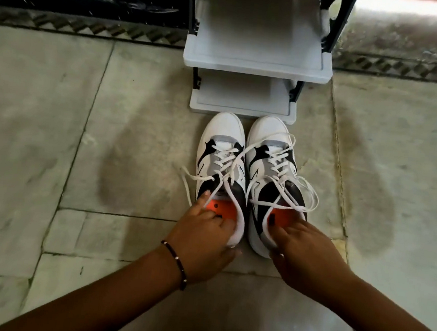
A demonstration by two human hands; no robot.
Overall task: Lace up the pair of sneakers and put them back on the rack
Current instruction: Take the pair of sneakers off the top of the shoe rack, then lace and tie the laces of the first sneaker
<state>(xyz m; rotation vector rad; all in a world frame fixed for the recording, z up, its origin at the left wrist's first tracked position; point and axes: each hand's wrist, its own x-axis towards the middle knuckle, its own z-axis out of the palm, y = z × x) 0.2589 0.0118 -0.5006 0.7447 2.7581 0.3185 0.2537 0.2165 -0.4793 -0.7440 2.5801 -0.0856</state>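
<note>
Sneakers are stood side by side on the floor, toes at 12 o'clock touching the rack, presumably for shelving. Each heel collar is gripped: left hand, right hand. Laces lie threaded but loose.

Two white-black-grey laced sneakers; one grey plastic two-shelf rack; two bare hands; one dark beaded bracelet.

Stained stone-tile floor, patterned dark border
</note>
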